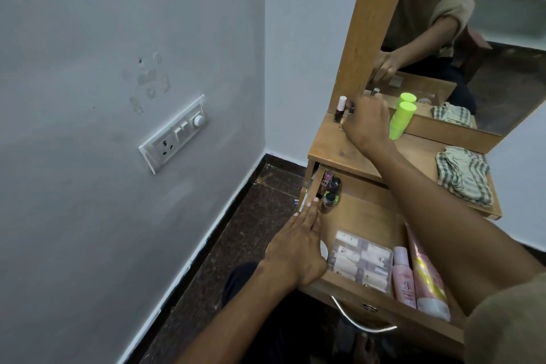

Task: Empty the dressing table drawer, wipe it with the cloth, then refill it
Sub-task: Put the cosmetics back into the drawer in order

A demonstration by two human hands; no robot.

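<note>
Head view is looking down on a wooden dressing table set in a corner, its drawer pulled open beneath the top. The left hand is lying flat along the drawer's left side wall, fingers straight and together, holding nothing. The right hand is reaching across to the back left of the tabletop, where its fingers are curling around a small bottle that is mostly hidden; whether the bottle is lifted off the surface I cannot tell. Just beside it a nail polish bottle with a pale pink cap is standing upright. A lime green container is standing against the mirror, just right of the hand. A checked cloth is lying crumpled on the right side of the tabletop, well apart from both hands. Inside the drawer, several small bottles are clustering in the far left corner, a clear plastic organiser box is sitting near the front, and a pink bottle and a pink tube are lying to its right. A switchboard is showing on the wall to the left.
</note>
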